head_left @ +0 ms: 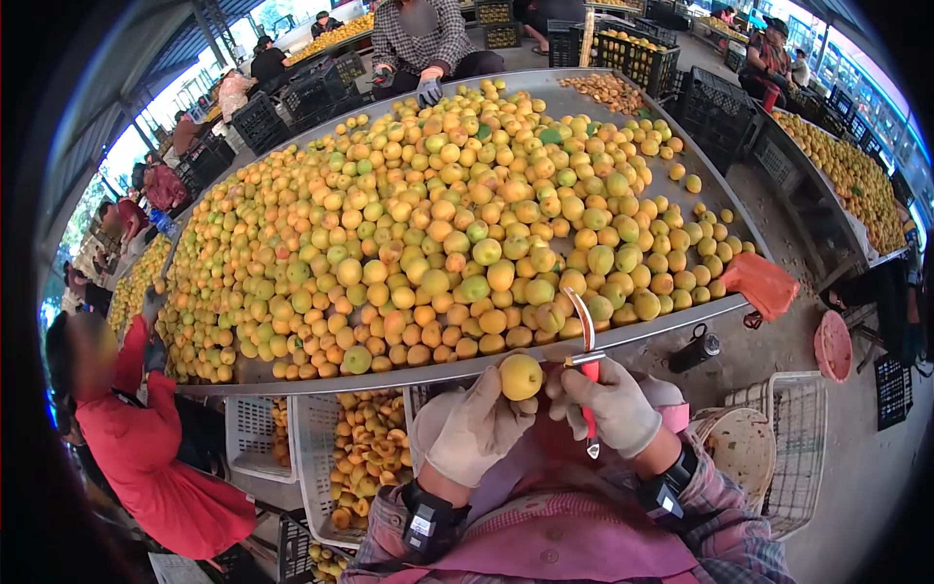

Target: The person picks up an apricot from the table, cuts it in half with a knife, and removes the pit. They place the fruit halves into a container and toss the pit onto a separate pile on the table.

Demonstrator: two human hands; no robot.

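Metal sorting table (671,326) fills most of the view, tilted slightly and ringed by a raised rim. A dense heap of apricots (438,224), yellow, orange and some green, covers it from the near edge to the far edge, thinning toward the right corner.

Under the near edge stands a white plastic crate (306,438) partly filled with more of the fruit. At the table's left end a person in a red jacket (146,457) leans in. At the far edge another worker's gloved hand (428,90) rests on the fruit. An orange cloth (761,284) hangs off the near right corner.

Just below the near edge, the wearer's two hands meet, both in pale fabric gloves. The left hand (482,423) has its fingers curled up around a single yellow apricot (520,377), pinching it from below, clear of the table. The right hand (613,404) is closed in a fist on the red handle of a knife (588,336), whose curved blade rises over the rim, just beside the held apricot.
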